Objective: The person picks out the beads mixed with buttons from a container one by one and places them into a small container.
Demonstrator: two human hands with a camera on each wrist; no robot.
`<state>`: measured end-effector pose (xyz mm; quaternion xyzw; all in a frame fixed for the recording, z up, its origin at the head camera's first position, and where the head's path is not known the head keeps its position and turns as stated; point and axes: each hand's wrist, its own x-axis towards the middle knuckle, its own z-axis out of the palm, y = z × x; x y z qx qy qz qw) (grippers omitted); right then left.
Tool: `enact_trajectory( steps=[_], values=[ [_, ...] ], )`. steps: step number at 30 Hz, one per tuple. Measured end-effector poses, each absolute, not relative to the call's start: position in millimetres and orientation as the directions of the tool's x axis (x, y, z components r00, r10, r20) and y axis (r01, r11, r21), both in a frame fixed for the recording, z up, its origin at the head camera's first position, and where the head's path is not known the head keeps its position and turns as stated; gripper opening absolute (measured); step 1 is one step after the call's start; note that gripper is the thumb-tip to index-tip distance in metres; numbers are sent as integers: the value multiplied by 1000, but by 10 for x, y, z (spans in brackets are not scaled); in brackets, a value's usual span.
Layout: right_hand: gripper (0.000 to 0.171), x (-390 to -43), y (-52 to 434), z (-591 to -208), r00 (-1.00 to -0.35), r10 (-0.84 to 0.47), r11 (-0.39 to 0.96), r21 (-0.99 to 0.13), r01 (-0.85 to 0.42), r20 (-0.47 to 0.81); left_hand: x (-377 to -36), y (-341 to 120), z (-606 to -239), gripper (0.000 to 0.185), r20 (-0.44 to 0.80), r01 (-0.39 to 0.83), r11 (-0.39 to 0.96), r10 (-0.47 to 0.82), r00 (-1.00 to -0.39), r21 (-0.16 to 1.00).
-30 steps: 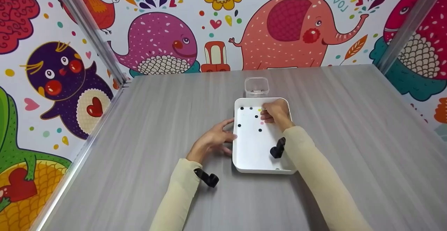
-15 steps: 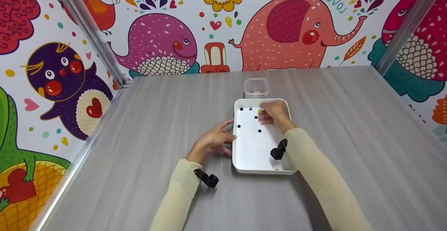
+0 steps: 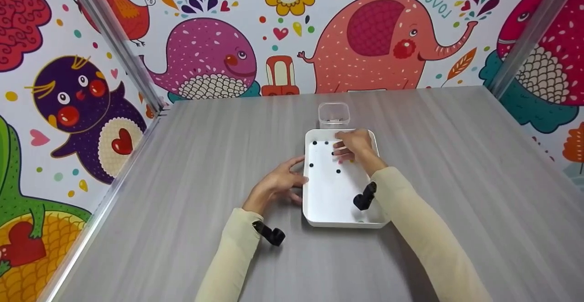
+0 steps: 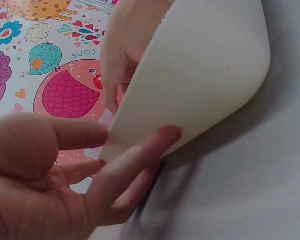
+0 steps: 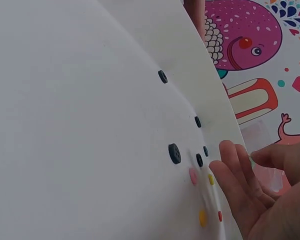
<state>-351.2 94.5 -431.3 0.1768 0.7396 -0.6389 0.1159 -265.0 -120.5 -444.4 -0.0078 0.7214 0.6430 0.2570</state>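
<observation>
A white tray (image 3: 335, 201) holds several small round buttons, among them a black button (image 5: 175, 153), a pink button (image 5: 193, 176), a yellow button (image 5: 211, 179) and a red button (image 5: 220, 216). Over the tray's far end, my right hand (image 3: 356, 143) pinches something tiny between thumb and index finger. Only a greenish speck of it shows in the right wrist view, likely a button's edge; the other fingers stretch out loosely. On the left side, my left hand (image 3: 279, 179) touches the tray's wall with fingers spread, fingertips on the outer side in the left wrist view.
Just beyond the tray's far edge stands a clear plastic box (image 3: 334, 114) with a few small bits at its bottom. A grey wood-grain table (image 3: 219, 156) carries everything, with cartoon-printed panels behind and at the left. A black camera (image 3: 365, 196) sits on the right wrist.
My right hand has shifted a little left, its fingers now extended and lifted toward the tray's far edge. The yellow button became hidden in the head view. My left hand stays in place.
</observation>
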Motion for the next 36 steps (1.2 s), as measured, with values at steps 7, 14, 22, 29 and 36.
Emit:
enact_trajectory(
  steps=[7, 14, 22, 29, 36],
  values=[
    [32, -3502, 946, -4304, -922, 120, 169, -908, 384, -367, -2651, -1183, -4445, 75, -390, -350, 177, 325, -862, 920],
    [36, -3544, 938, -4289, -948, 76, 152, -936, 318, -310, -2665, -1198, -4460, 75, -376, -329, 192, 316, -871, 925],
    [32, -3597, 921, -4190, -973, 37, 136, -963, 232, -229, -2658, -1211, -4453, 75, -373, -327, 188, 322, -870, 926],
    [34, -3635, 933, -4104, -984, -13, 144, -974, 173, -176, -2653, -1213, -4441, 75, -373, -326, 193, 314, -873, 926],
    [34, -3676, 970, -4077, -991, -15, 186, -974, 130, -135, -2652, -1202, -4438, 75, -384, -346, 170, 315, -868, 923]
  ],
)
